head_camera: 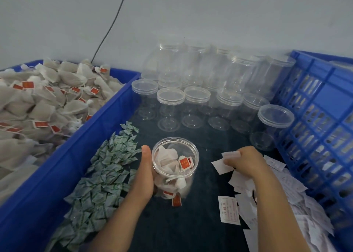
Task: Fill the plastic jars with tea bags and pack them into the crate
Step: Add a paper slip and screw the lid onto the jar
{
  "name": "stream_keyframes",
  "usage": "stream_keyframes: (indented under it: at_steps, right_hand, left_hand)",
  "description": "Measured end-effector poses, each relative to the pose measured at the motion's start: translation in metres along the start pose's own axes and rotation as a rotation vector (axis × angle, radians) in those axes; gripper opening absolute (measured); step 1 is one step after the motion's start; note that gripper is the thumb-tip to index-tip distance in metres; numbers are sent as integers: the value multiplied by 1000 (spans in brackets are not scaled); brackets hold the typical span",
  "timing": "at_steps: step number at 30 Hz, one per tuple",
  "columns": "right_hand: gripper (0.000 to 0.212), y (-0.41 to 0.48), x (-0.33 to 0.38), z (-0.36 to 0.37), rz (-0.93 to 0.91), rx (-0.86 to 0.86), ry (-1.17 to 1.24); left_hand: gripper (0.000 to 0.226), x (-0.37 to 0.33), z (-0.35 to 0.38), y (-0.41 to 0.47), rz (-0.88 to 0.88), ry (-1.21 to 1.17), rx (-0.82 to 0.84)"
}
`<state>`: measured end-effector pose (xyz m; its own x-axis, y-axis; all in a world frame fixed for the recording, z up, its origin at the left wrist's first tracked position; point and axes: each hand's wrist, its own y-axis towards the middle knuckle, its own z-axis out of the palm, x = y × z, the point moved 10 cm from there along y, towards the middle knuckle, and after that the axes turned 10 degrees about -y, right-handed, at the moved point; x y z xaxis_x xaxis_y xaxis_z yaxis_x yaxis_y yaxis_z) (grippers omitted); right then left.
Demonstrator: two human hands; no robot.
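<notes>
Looking down from the head camera: an open plastic jar stands on the dark table top, near centre and close to the person. It has no lid and is partly filled with tea bags; red-and-white tags show inside, and one tag hangs at the base of the jar.

Left hand: wrapped against the left wall of the jar, thumb up beside the rim, palm on the plastic. The fingers are hidden behind the jar; the hand grips the jar.

Right hand: to the right of the jar, apart from it, fingers curled down on a white paper slip at the top of a loose pile of slips. Whether the slip is pinched or only pressed, cannot tell.

Left of the jar: a heap of small green-printed sachets on the table, lying against a solid blue bin. The bin is heaped with loose tea bags.

Behind the jar: a cluster of empty lidded jars, upright in rows, with more stacked against the wall.

Right edge: the blue slatted crate, with the slip pile beside its near wall. Contents of the crate not clearly visible.
</notes>
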<state>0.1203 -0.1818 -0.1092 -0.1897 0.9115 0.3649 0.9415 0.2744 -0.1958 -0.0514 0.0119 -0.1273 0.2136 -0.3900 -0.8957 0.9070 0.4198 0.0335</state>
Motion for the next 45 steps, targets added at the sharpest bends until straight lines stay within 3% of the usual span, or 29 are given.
stream_keyframes:
  at_steps: [3, 5, 7, 10, 12, 14, 17, 19, 22, 24, 28, 33, 35, 37, 40, 42, 45]
  right_hand:
    - [10, -1, -6, 3, 2, 60, 13]
    - [3, -4, -3, -9, -58, -14, 44]
    - [26, -16, 10, -34, -145, -120, 225]
    - [30, -52, 55, -72, -400, -222, 470]
    - [21, -81, 99, -77, -613, -159, 527]
    - [14, -108, 138, -64, -774, -51, 481]
    - [5, -127, 169, -32, -871, 33, 245]
    - [20, -126, 173, -15, -865, 59, 122]
    - [38, -118, 168, -26, -844, -37, 219]
    - [34, -115, 163, -31, -841, -58, 245]
    - [5, -119, 161, -44, -861, -136, 254]
    - [57, -128, 162, -17, -822, 122, 94]
    - [69, -132, 168, -11, -843, 98, 13]
    - [77, -129, 172, -24, -859, -31, 92]
    - [50, -95, 143, -46, -675, -220, 365]
    - [35, -63, 119, -18, -484, -139, 252]
    - [48, -30, 92, 40, -335, 78, 34]
  left_hand:
    - [83, 1, -2, 0, -7, -1, -14]
    - [83, 2, -3, 0, -17, -4, -25]
    - [83, 1, -4, -1, -18, 0, -35]
    - [85, -1, -3, -3, -26, 2, -40]
    - [83, -1, -2, -2, -31, -15, -43]
    - [81, -3, -2, -2, -22, -26, -54]
    - [76, -10, -2, -1, 33, 5, -55]
    - [71, -11, 0, -2, 36, -6, -52]
    - [73, -9, 1, -2, 10, -26, -36]
    - [79, -8, 2, -3, -2, -20, -28]
    - [79, -6, 0, -2, -3, -15, -41]
    - [77, -14, 5, -2, 51, -17, -13]
    - [78, -12, 4, -2, 46, -14, -12]
    - [77, -11, 1, -1, 56, -27, -25]
    - [77, -5, -2, 0, 0, -59, -50]
    - [82, -1, -2, 0, -21, -24, -38]
    - [84, -3, -2, -2, -10, 13, -34]
